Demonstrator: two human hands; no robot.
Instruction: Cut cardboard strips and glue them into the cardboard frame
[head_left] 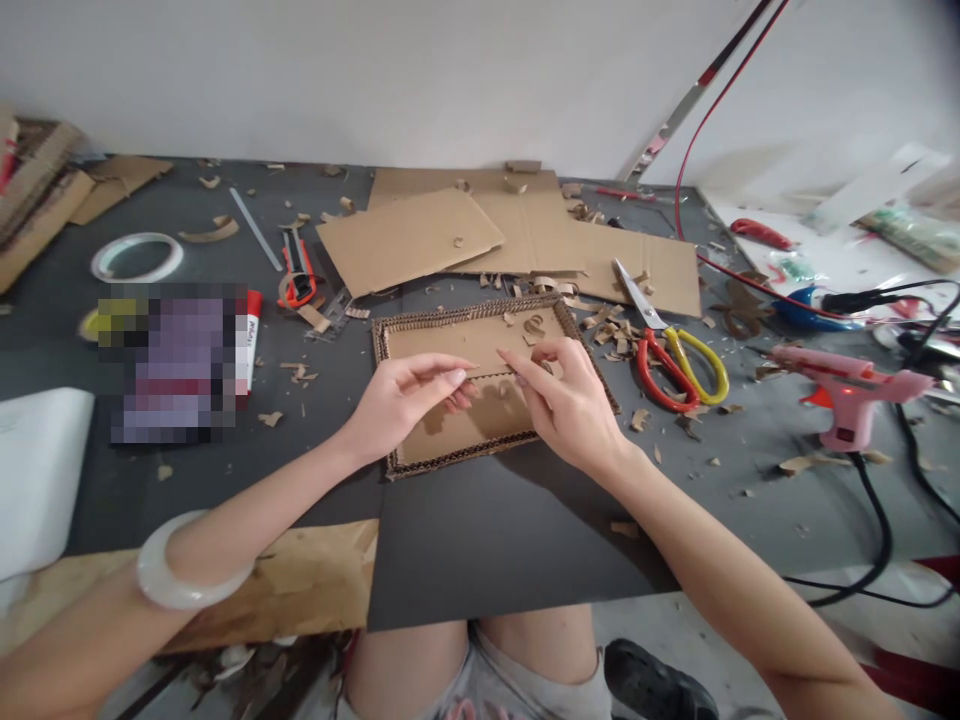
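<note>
A shallow cardboard tray (409, 462) with raised corrugated edges lies on the dark table in front of me. Over its middle, my left hand (409, 400) and my right hand (574, 405) pinch a thin cardboard strip (489, 374) that spans the gap between their fingertips. Part of the strip is hidden by my fingers. Curled cardboard scraps (534, 325) rest inside the tray near its far right corner. Scissors (671, 350) with one red and one yellow handle lie to the right of my right hand.
A pink glue gun (851, 385) with a black cord stands at right. An orange utility knife (297, 265), a tape roll (137, 258) and a red-capped marker (247, 345) lie left. Flat cardboard sheets (420, 240) are behind the tray. Scraps (619, 335) litter the table.
</note>
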